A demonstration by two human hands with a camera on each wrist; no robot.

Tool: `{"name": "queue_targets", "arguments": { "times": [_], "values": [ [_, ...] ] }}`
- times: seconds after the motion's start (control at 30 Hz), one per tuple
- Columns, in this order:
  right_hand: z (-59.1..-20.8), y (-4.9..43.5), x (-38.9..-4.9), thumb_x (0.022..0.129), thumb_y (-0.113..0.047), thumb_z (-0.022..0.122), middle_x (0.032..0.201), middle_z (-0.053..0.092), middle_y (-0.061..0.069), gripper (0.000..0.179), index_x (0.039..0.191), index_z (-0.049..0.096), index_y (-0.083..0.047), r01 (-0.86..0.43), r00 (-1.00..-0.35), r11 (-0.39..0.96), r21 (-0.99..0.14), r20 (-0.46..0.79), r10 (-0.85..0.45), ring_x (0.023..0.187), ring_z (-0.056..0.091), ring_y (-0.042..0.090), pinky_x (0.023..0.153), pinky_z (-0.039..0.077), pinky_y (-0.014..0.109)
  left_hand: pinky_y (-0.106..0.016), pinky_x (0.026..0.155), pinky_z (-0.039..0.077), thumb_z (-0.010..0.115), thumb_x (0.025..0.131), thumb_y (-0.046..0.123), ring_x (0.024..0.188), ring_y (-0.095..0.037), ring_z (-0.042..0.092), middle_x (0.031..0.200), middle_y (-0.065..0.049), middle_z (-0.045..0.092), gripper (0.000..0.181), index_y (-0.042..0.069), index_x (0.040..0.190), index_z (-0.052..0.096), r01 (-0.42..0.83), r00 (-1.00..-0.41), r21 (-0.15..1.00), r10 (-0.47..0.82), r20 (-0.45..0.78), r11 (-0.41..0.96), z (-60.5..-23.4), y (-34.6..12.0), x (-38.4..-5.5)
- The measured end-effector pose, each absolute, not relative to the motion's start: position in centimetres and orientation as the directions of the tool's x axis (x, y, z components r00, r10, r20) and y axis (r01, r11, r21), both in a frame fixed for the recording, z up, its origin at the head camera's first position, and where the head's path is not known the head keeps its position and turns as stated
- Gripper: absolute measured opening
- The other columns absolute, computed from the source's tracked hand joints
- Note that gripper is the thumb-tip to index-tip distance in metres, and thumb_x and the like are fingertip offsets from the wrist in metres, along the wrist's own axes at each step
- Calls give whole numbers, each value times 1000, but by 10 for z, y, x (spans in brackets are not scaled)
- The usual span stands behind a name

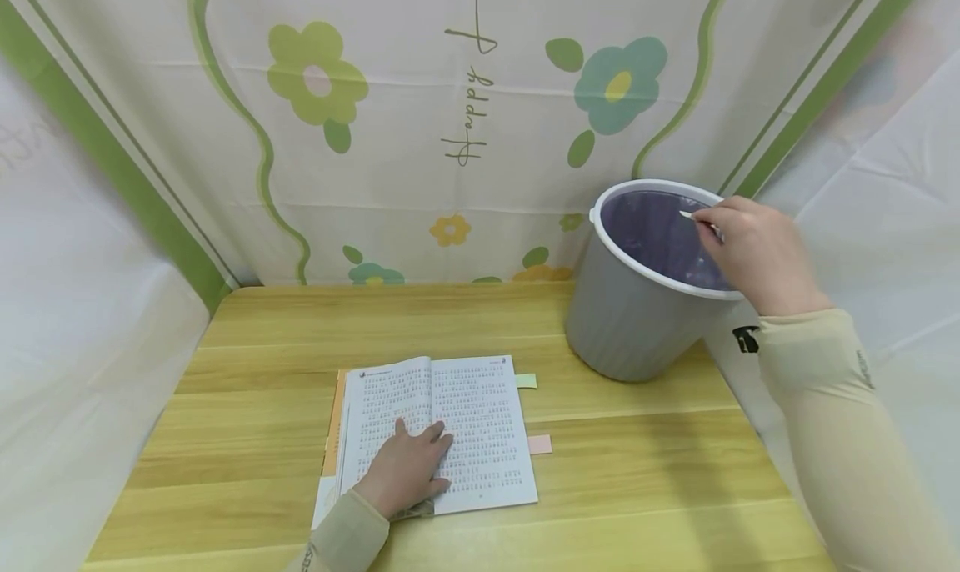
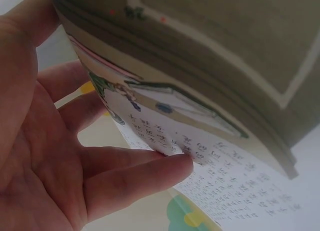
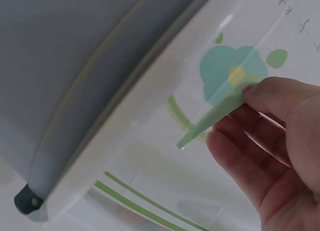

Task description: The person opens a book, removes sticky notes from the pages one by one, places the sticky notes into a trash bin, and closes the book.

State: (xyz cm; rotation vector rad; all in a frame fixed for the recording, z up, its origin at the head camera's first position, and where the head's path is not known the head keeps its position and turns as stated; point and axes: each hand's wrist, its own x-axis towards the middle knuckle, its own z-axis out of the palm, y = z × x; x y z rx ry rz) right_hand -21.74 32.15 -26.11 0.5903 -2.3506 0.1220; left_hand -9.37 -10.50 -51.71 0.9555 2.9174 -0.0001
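Observation:
An open book (image 1: 480, 439) lies on the wooden table, with printed text on both pages. My left hand (image 1: 405, 468) rests across its lower middle, fingers spread near the fold. In the left wrist view, a page edge with a coloured picture (image 2: 165, 103) rises beside the fingers (image 2: 137, 183). At the right, my right hand (image 1: 765, 251) is over the mouth of a grey bin (image 1: 637, 330) with a white rim. Between thumb and fingertips it pinches a small pale green paper strip (image 3: 212, 118), partly covered by the fingers.
A green tab (image 1: 527, 380) and a pink tab (image 1: 540, 444) stick out from the book's right edge. The bin stands at the table's back right corner, lined with a dark purple bag (image 1: 637, 226). A flowered curtain (image 1: 450, 188) hangs behind the table (image 1: 262, 330).

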Motion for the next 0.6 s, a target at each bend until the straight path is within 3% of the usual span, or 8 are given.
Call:
{"name": "queue_targets", "arguments": {
  "times": [0.33,0.6],
  "values": [
    [-272,333,-234,84,9,67,92,70,22,16,98,73,6,-417,-765,909,13,536,-358,80,66,41,72,51,54,-62,92,48,75,80,54,95,-35,69,133,-10,60,65,11,129,64,586,-807,30,586,-66,810,-517,-105,-94],
    [-279,339,-243,81,12,66,89,70,19,19,97,74,5,-440,-761,895,66,501,-411,80,65,41,69,51,56,-61,89,50,75,80,54,97,-40,68,134,-11,60,65,12,129,64,577,-813,38,578,-74,816,-516,-104,-93]
  ]
}}
